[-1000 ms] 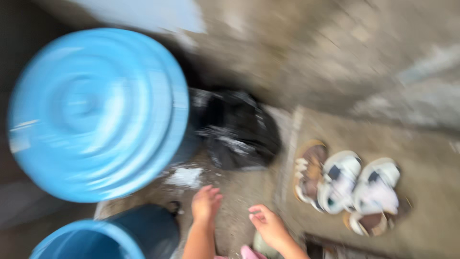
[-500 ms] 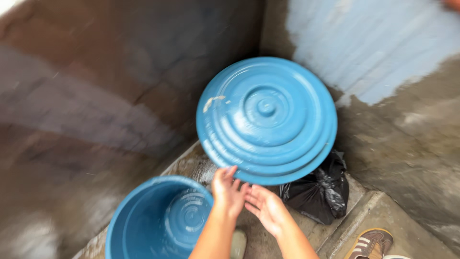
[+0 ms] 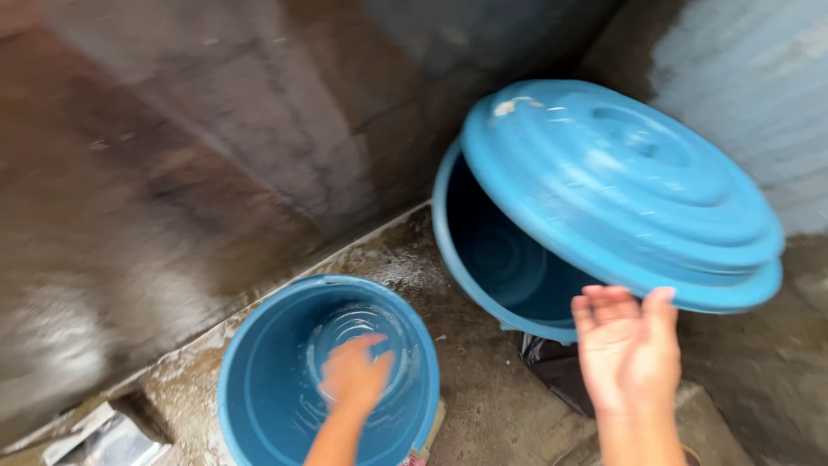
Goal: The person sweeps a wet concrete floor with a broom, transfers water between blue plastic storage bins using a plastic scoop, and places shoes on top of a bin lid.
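A large blue barrel (image 3: 496,259) stands in the corner, and its round ribbed blue lid (image 3: 621,181) is tilted up off the near rim, showing the dark inside. My right hand (image 3: 628,354) is under the lid's front edge, fingertips against the rim and holding it raised. To the left a smaller blue bucket (image 3: 250,380) sits on the wet concrete with a little water in the bottom. My left hand (image 3: 354,380) reaches down inside it, blurred by motion, and I see nothing in it.
A dark stained wall (image 3: 172,129) runs behind both containers, and a pale blue painted wall (image 3: 742,78) is at the right. A black plastic bag (image 3: 556,371) lies at the barrel's foot. A crumpled wrapper (image 3: 103,440) lies at the bottom left.
The view swung left. My right hand took the lid's edge and tipped it up, opening the barrel. My left hand dropped from the lid into the small bucket.
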